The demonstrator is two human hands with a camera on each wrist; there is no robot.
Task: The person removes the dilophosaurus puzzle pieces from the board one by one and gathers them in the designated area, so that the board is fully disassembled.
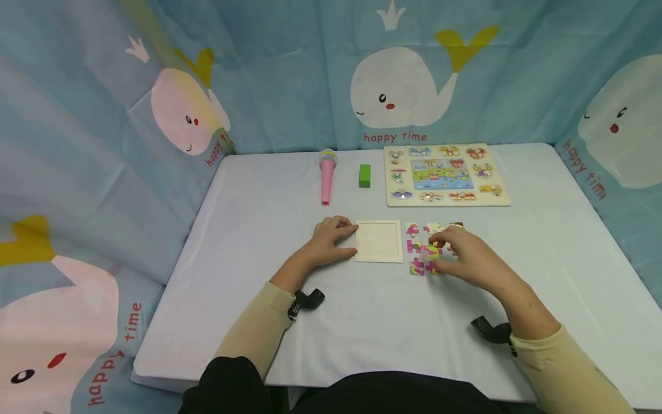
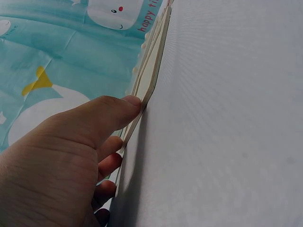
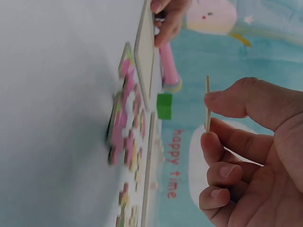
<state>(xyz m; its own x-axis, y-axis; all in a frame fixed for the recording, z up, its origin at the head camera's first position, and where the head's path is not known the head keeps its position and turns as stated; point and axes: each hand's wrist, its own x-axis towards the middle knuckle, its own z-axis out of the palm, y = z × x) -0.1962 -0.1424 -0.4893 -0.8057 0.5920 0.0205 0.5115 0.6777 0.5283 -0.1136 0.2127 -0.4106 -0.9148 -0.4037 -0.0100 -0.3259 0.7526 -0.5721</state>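
Observation:
My left hand (image 1: pixel 327 241) holds the left edge of a square wooden puzzle tray (image 1: pixel 379 241) lying on the table. In the left wrist view, its thumb (image 2: pixel 128 108) lies against the tray's rim, with the other fingers curled behind it. My right hand (image 1: pixel 468 259) pinches a thin puzzle piece (image 3: pixel 208 101) between thumb and fingertips. Edge-on in the right wrist view, this piece stands clear of the others. Below the right hand lie several pink and yellow jigsaw pieces (image 1: pixel 416 267) in loose rows, right of the tray and partly hidden by the fingers.
Behind the tray lie a pink toy microphone (image 1: pixel 326 179) and a green block (image 1: pixel 364 176). A larger wooden knob puzzle board (image 1: pixel 445 198) lies at the back right of the white table (image 1: pixel 269 201). Blue whale-print curtains (image 1: pixel 289 75) hang behind and beside it.

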